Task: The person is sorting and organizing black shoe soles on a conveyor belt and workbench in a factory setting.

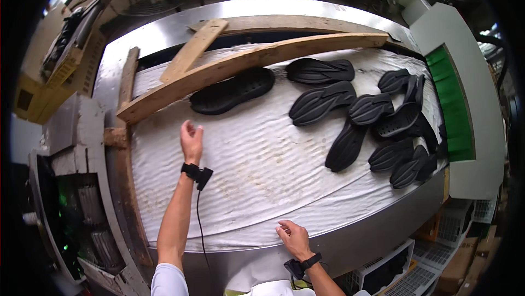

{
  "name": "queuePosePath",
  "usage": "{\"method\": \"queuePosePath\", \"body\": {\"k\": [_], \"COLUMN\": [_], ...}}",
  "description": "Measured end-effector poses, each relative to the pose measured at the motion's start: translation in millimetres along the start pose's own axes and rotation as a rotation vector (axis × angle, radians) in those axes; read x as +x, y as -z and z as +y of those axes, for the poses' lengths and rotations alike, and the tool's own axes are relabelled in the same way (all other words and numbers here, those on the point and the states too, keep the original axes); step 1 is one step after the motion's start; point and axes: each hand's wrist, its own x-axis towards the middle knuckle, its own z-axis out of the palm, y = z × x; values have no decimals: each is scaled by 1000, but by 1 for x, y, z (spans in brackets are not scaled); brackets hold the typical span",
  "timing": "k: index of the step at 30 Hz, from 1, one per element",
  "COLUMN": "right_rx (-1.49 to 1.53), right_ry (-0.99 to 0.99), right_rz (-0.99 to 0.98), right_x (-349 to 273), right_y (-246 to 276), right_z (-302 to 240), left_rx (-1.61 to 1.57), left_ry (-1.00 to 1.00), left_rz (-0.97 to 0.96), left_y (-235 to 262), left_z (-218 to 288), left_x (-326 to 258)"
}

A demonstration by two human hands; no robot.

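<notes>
My left hand (191, 140) is over the white cloth on the left, its thumb and fingers apart with nothing between them. Just beyond its fingertips a black shoe sole (232, 92) lies against the long wooden bar. Close to the near edge, my right hand (293, 238) hovers low with loosely bent fingers apart, holding nothing. Farther right lie several more black soles, among them one at the back (320, 71), one beside it (321, 103) and one pointing toward me (346, 145). Some of them overlap in a heap by the right end.
White wrinkled cloth (235, 186) covers the belt-like surface. A long wooden bar (257, 62) crosses its far side, with a shorter plank (196, 50) resting on it. A green curtain (451, 104) hangs in the machine opening at right. Plastic crates (407, 266) stand below the near edge.
</notes>
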Motion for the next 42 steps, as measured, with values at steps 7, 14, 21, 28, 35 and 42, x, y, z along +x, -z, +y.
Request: {"method": "queuePosePath", "body": {"k": [7,14,21,28,35,42], "right_rx": [85,112,-83,-209,647,382], "right_ry": [-53,-42,490,1042,220,443], "right_rz": [31,33,300,81,-491,-313], "right_x": [15,10,-18,-69,-136,-161], "right_y": [14,15,39,-21,-19,-87], "right_z": [16,16,-84,-116,-164,-155], "left_rx": [-45,-285,-329,-634,-458,-651], "left_ry": [-55,176,250,672,317,413], "left_rz": [206,-118,-198,-316,-416,241], "left_y": [-22,-36,104,225,227,289], "left_z": [-27,77,221,257,197,184], "left_x": [80,-26,-196,-305,-406,-407]}}
